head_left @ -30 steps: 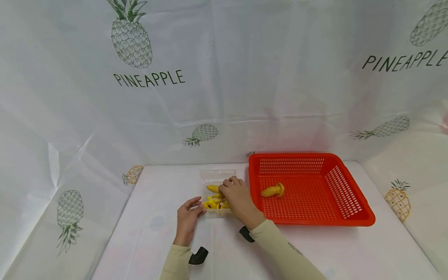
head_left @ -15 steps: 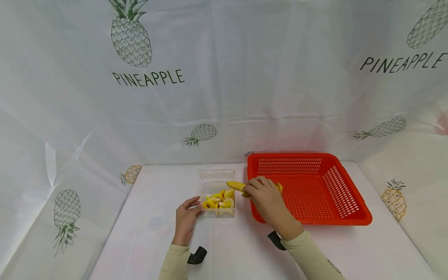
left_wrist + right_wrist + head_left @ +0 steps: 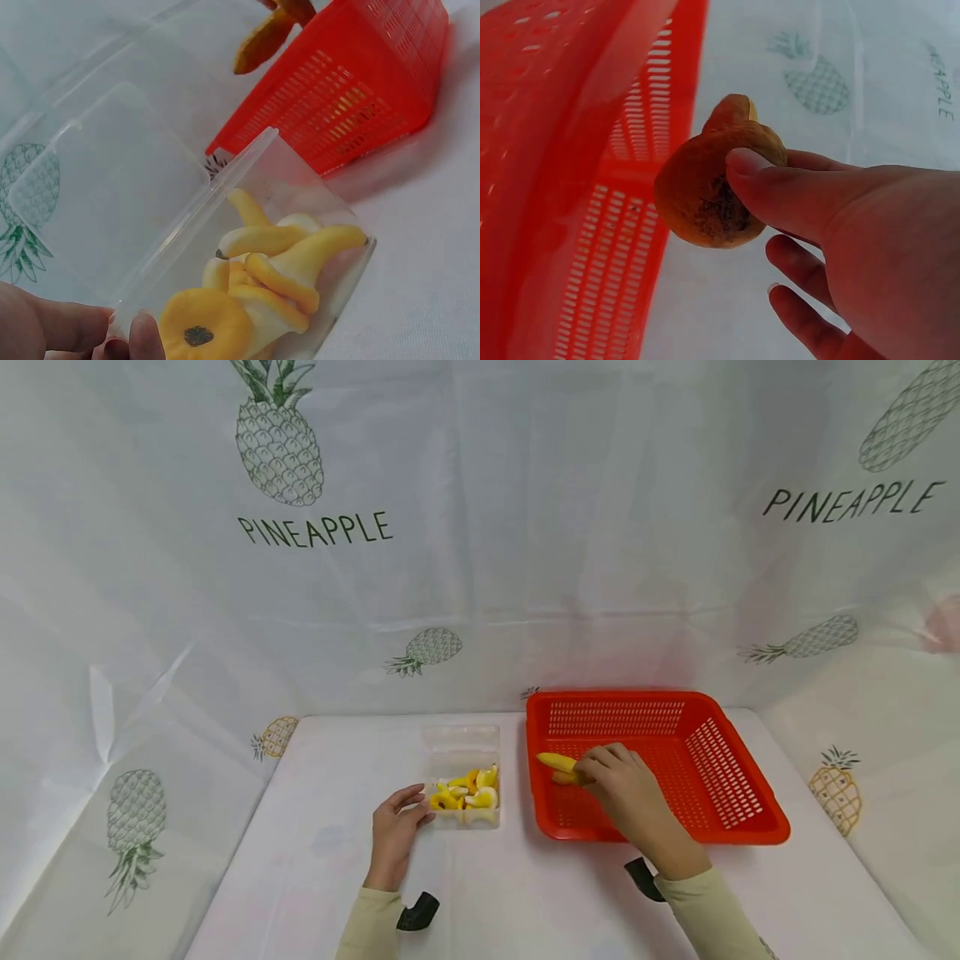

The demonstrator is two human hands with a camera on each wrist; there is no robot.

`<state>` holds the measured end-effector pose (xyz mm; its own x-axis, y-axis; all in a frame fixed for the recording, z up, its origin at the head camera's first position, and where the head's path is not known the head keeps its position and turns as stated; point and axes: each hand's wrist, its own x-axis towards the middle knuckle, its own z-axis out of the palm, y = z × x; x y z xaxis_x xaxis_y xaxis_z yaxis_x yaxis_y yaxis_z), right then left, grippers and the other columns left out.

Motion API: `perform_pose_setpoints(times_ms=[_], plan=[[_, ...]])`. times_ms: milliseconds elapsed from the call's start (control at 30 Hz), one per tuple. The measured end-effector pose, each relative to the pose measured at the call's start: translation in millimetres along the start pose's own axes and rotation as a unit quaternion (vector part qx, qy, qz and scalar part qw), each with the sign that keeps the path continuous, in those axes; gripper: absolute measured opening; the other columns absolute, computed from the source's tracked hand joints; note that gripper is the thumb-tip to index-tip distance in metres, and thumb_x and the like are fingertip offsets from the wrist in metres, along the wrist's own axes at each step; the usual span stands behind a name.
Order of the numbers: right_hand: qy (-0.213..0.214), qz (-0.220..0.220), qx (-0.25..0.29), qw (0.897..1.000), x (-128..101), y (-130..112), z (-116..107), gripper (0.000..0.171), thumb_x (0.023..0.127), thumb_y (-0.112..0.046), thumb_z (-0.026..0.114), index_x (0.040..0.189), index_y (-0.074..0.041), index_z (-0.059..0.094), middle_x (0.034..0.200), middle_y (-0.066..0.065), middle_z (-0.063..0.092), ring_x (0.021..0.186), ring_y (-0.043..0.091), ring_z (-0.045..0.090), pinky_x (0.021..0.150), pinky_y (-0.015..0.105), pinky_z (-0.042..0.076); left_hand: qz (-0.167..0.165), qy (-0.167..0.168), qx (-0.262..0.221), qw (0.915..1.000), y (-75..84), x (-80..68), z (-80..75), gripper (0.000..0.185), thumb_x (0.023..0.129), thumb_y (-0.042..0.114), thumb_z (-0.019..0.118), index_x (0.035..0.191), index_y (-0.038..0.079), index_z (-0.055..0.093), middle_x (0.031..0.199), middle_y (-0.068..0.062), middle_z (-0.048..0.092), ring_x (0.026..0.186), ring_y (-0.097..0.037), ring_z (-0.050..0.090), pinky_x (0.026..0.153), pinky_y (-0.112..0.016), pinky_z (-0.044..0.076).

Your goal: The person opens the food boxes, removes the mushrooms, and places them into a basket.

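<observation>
R hand (image 3: 622, 785) pinching a mushroom (image 3: 555, 762) over the basket (image 3: 622, 718), thumb (image 3: 780, 187) on its cap (image 3: 694, 184) & lower fingers (image 3: 799, 322) loosely bent, w/ L hand (image 3: 396, 835) part-closed, gripping the L edge of the box (image 3: 450, 819), lid (image 3: 461, 737) up, more mushrooms (image 3: 484, 798) inside, on bench (image 3: 510, 885) beside basket.

We see a left hand (image 3: 396, 842) holding the nine-o'clock side of a clear rectangular plastic box (image 3: 463, 818) with yellow-and-white mushroom-shaped pieces (image 3: 467, 789) inside — its lid (image 3: 461, 738) raised at twelve. At three o'clock from it sits a red perforated plastic basket (image 3: 738, 827); over it, a right hand (image 3: 636, 797) grips a tapering yellow piece (image 3: 557, 762), tip towards nine.
</observation>
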<state>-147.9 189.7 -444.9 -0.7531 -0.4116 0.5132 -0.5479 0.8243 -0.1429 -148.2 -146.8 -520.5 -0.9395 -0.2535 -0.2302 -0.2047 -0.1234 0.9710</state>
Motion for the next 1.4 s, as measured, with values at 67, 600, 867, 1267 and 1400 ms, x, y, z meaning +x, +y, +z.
perform_pose_setpoints(times_ms=[67, 600, 867, 1267, 1400], plan=[[-0.008, 0.001, 0.003, 1.000, -2.6, 2.1, 0.7, 0.035, 0.068, 0.001, 0.097, 0.096, -0.010, 0.079, 0.099, 0.001, 0.073, 0.097, 0.023, 0.062, 0.080, 0.041, 0.059, 0.000, 0.001, 0.000, 1.0000, -0.3, -0.5, -1.1, 0.037, 0.098, -0.008, 0.065, 0.135, -0.014, 0.061, 0.114, -0.018, 0.060, 0.078, -0.016, 0.065, 0.077, -0.026, 0.065], [-0.025, -0.004, 0.004, 1.000, -9.2, 9.6, 6.0, 0.032, 0.069, 0.003, 0.095, 0.095, -0.009, 0.080, 0.103, 0.004, 0.075, 0.100, 0.025, 0.063, 0.082, 0.042, 0.062, 0.005, 0.000, -0.002, 1.0000, -0.9, -0.6, -0.6, 0.038, 0.098, -0.009, 0.065, 0.135, -0.015, 0.060, 0.114, -0.019, 0.059, 0.080, -0.016, 0.064, 0.075, -0.024, 0.064], [-0.035, 0.001, -0.006, 0.999, -8.7, 9.9, 6.9, 0.035, 0.070, 0.006, 0.094, 0.098, -0.009, 0.081, 0.106, 0.007, 0.075, 0.102, 0.028, 0.064, 0.085, 0.044, 0.062, 0.004, 0.001, -0.001, 1.0000, -1.2, 0.0, -0.3, 0.037, 0.098, -0.009, 0.065, 0.135, -0.014, 0.061, 0.113, -0.017, 0.059, 0.080, -0.016, 0.064, 0.075, -0.024, 0.064], [-0.015, -0.054, -0.001, 0.998, 18.2, -31.7, 19.5, 0.037, 0.070, -0.002, 0.098, 0.101, -0.012, 0.079, 0.105, 0.003, 0.074, 0.102, 0.025, 0.066, 0.086, 0.041, 0.064, -0.003, 0.003, -0.001, 1.0000, -0.2, -0.2, -1.1, 0.037, 0.099, -0.007, 0.064, 0.135, -0.014, 0.061, 0.117, -0.022, 0.058, 0.081, -0.017, 0.064, 0.077, -0.026, 0.065], [-0.016, -0.067, 0.006, 0.998, 32.2, -47.6, 26.5, 0.036, 0.073, -0.003, 0.096, 0.103, -0.013, 0.078, 0.106, 0.003, 0.074, 0.102, 0.024, 0.065, 0.085, 0.039, 0.063, 0.000, -0.001, -0.009, 1.0000, -0.9, 1.1, 0.2, 0.036, 0.099, -0.009, 0.064, 0.135, -0.014, 0.062, 0.116, -0.021, 0.058, 0.081, -0.016, 0.064, 0.079, -0.029, 0.066]])
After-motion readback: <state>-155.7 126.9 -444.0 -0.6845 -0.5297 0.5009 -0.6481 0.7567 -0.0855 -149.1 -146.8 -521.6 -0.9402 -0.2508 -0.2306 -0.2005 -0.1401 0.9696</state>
